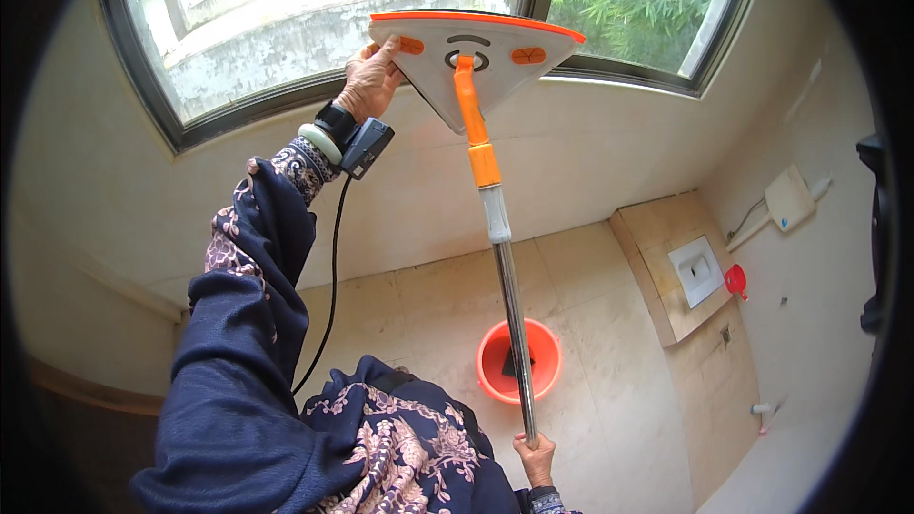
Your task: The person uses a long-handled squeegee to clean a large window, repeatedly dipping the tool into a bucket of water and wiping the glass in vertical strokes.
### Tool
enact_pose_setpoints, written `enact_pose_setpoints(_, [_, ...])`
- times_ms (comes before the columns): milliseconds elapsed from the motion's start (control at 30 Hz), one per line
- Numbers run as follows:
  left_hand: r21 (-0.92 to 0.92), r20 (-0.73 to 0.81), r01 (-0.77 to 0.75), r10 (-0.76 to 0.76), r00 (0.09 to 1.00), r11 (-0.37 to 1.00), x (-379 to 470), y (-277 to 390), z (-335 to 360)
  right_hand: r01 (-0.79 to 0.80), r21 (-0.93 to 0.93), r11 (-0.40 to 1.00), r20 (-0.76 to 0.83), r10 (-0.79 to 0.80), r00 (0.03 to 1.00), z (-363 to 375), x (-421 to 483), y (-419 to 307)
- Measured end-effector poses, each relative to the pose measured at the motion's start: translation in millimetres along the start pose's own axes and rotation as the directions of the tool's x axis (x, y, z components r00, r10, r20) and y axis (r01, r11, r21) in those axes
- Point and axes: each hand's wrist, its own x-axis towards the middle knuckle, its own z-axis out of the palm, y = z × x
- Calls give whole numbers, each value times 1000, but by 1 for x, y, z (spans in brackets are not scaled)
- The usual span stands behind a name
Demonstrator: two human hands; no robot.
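A window-cleaning squeegee mop has a triangular grey-white head (pixel 500 75) with an orange rubber edge, raised before the window. My left hand (pixel 373 78) grips the left corner of that head, thumb by an orange clip. An orange swivel joint (pixel 470 103) links the head to a metal telescopic pole (pixel 510 293). Low in the view, my right hand (pixel 537 455) is closed around the pole's lower end. Behind the pole, on the floor, stands a red plastic bucket (pixel 546 364) with something dark inside.
A dark-framed sliding window (pixel 264 103) spans the wall ahead. At the right are a raised tiled step (pixel 653 285) with a squat toilet (pixel 696 271), a red dipper (pixel 735 280) and a wall-mounted cistern (pixel 790 198). A black cable (pixel 334 278) hangs from my left wrist device.
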Motion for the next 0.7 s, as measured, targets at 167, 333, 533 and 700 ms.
enact_pose_setpoints(167, [29, -28, -44, 45, 999, 999, -4, -8, 7, -29, 82, 996, -6, 30, 1000, 19, -1, -8])
enact_pose_setpoints(333, [8, 0, -108, 108, 994, 994, -1, -9, 7, -27, 109, 994, 11, 26, 1000, 35, 1, -7])
enact_pose_setpoints(533, [32, 116, -39, 35, 993, 999, 2, -7, 6, -64, 139, 988, 58, 57, 997, 44, 2, -21])
enact_pose_setpoints(700, [182, 23, 94, -100, 995, 979, -33, -30, 23, -49, 179, 983, 104, 31, 994, 48, 20, -36])
